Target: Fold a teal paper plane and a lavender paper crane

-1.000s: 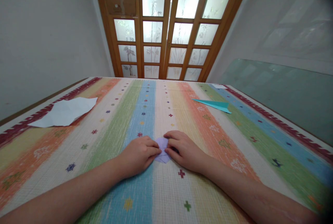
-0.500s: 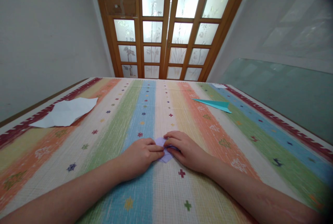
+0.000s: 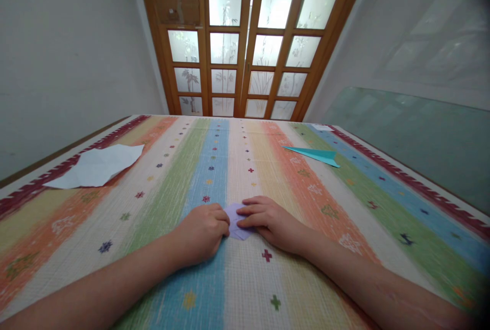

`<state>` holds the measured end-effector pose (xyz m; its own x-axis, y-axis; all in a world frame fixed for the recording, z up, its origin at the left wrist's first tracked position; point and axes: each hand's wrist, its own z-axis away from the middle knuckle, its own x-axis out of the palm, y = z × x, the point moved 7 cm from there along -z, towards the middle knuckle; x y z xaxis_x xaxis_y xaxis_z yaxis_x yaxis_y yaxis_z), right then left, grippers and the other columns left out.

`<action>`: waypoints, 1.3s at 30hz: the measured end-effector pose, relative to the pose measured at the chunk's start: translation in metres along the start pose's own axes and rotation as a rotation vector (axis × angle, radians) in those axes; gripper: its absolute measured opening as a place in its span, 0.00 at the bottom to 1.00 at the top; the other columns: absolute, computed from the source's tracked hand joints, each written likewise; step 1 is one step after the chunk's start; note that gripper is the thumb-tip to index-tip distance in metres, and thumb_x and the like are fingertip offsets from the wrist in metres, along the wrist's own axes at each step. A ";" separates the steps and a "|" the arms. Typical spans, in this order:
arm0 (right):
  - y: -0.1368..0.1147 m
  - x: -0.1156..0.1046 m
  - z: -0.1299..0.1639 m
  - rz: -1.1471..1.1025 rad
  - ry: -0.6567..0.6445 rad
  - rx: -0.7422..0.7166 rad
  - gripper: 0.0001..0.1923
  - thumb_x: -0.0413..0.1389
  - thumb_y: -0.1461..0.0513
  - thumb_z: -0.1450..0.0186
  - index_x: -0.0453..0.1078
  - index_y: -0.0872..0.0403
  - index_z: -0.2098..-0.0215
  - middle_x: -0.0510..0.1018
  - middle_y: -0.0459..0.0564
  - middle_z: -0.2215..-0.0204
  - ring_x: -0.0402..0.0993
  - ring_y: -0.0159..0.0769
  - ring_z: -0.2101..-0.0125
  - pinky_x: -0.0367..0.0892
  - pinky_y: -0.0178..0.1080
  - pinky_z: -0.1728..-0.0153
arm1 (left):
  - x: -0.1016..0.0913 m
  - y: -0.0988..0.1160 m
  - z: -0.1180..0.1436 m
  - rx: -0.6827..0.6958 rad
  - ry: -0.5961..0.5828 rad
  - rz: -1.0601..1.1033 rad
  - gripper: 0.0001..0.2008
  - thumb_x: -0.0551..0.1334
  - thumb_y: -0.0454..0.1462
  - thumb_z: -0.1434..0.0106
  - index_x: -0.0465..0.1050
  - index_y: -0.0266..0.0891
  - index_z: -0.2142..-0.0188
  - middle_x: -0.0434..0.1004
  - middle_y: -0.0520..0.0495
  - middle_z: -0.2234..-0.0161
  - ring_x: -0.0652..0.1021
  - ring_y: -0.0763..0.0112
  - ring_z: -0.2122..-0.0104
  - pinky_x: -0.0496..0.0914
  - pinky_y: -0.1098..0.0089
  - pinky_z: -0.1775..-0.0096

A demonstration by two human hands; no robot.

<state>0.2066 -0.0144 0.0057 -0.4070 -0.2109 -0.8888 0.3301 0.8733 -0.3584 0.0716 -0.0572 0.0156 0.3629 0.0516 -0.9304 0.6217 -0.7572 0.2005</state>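
- My left hand (image 3: 204, 231) rests knuckles-up on the cloth (image 3: 161, 202), fingers curled under, touching the left edge of the lilac paper (image 3: 234, 221); whether the fingertips pinch the paper I cannot tell, since they are tucked out of sight
- My right hand (image 3: 270, 221) lies flat on the right part of the paper, fingers (image 3: 248, 211) held together and stretched leftward, pressing it down onto the cloth
- The paper is small and folded, lying flat between my two hands on the pale stripe at the near middle of the cloth, mostly covered by them
- A teal paper plane (image 3: 317, 155) lies well apart on the far right, on the orange and green stripes
- A crumpled white sheet (image 3: 97, 165) lies well apart on the far left, near the red border
- Beyond the table stands a wooden door (image 3: 245, 39) with frosted panes
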 end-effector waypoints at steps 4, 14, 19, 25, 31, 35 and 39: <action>-0.002 -0.002 -0.001 0.012 -0.006 -0.003 0.17 0.55 0.68 0.33 0.77 0.44 0.52 0.79 0.46 0.48 0.71 0.41 0.46 0.61 0.49 0.43 | 0.000 0.005 0.000 0.049 0.024 -0.117 0.11 0.57 0.28 0.39 0.77 0.36 0.70 0.77 0.45 0.73 0.74 0.64 0.70 0.69 0.64 0.65; 0.001 0.001 0.000 0.013 0.007 -0.015 0.17 0.56 0.67 0.33 0.77 0.42 0.51 0.78 0.45 0.48 0.71 0.39 0.46 0.61 0.49 0.43 | -0.001 0.004 -0.001 -0.050 -0.054 -0.217 0.10 0.58 0.27 0.42 0.74 0.36 0.76 0.75 0.45 0.75 0.72 0.64 0.71 0.67 0.64 0.65; -0.002 -0.001 -0.001 0.022 0.002 -0.027 0.17 0.55 0.68 0.33 0.77 0.43 0.51 0.78 0.47 0.48 0.71 0.40 0.46 0.61 0.49 0.44 | -0.004 0.003 -0.002 -0.151 -0.158 -0.209 0.11 0.57 0.26 0.43 0.76 0.37 0.76 0.76 0.44 0.75 0.73 0.62 0.70 0.68 0.63 0.64; -0.002 -0.002 -0.001 0.018 0.002 -0.029 0.16 0.55 0.67 0.32 0.77 0.43 0.51 0.79 0.47 0.49 0.71 0.40 0.46 0.62 0.49 0.44 | -0.004 0.000 0.002 -0.215 -0.206 -0.249 0.12 0.57 0.26 0.44 0.78 0.37 0.75 0.77 0.42 0.74 0.73 0.61 0.70 0.69 0.61 0.63; 0.000 -0.001 0.001 0.012 0.012 -0.023 0.17 0.56 0.68 0.33 0.77 0.43 0.51 0.79 0.47 0.49 0.70 0.40 0.46 0.62 0.49 0.44 | 0.000 0.006 0.003 -0.146 -0.173 -0.308 0.09 0.58 0.27 0.43 0.75 0.36 0.75 0.75 0.42 0.75 0.71 0.62 0.72 0.70 0.60 0.66; 0.001 0.001 0.002 0.021 0.011 -0.021 0.17 0.55 0.67 0.32 0.77 0.43 0.51 0.79 0.46 0.49 0.70 0.41 0.46 0.61 0.50 0.44 | -0.011 0.007 0.001 -0.156 -0.006 -0.258 0.09 0.57 0.29 0.39 0.73 0.37 0.73 0.75 0.43 0.71 0.72 0.61 0.68 0.70 0.59 0.63; -0.003 -0.001 0.001 0.014 0.019 -0.039 0.19 0.55 0.68 0.33 0.76 0.42 0.50 0.79 0.46 0.49 0.71 0.40 0.47 0.61 0.50 0.44 | -0.015 -0.005 0.000 -0.232 0.099 -0.135 0.09 0.56 0.30 0.36 0.75 0.38 0.60 0.76 0.43 0.58 0.73 0.58 0.57 0.70 0.57 0.55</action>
<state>0.2073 -0.0170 0.0071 -0.4183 -0.1903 -0.8881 0.3031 0.8925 -0.3340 0.0630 -0.0545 0.0288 0.3245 0.2140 -0.9214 0.8072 -0.5704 0.1518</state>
